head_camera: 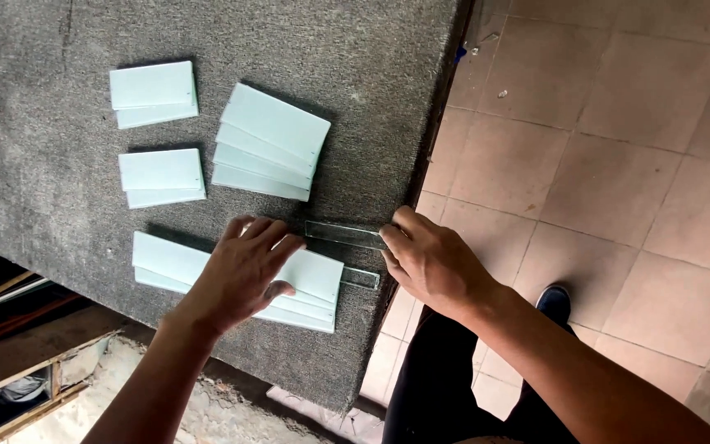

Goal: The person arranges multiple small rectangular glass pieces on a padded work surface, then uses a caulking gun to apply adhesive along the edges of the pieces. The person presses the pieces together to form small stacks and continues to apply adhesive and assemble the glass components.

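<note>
Left hand (244, 267) flat, fingers spread and open, pressing down on the nearest stack of pale glass panes (314, 284), gripping nothing. Right hand (431, 261) at the table's edge, fingertips closed on the end of a narrow clear glass strip (343, 233), thumb side hidden, so the exact pinch hard to tell. Strip lying across the grey carpeted tabletop (43, 99), just beyond the nearest stack and between the two hands. Second clear strip (361, 277) poking out from the right side of that same stack, close under the right hand. Farther up the table: a fanned stack of panes (269, 144) near the middle, two smaller stacks to its left, the upper small stack (153, 92) and the lower small stack (162, 176), well apart from both hands. Right of the table: tiled floor (618, 164), a dark shoe (554, 302) on it, dark trousers (429, 378) below the right forearm.
</note>
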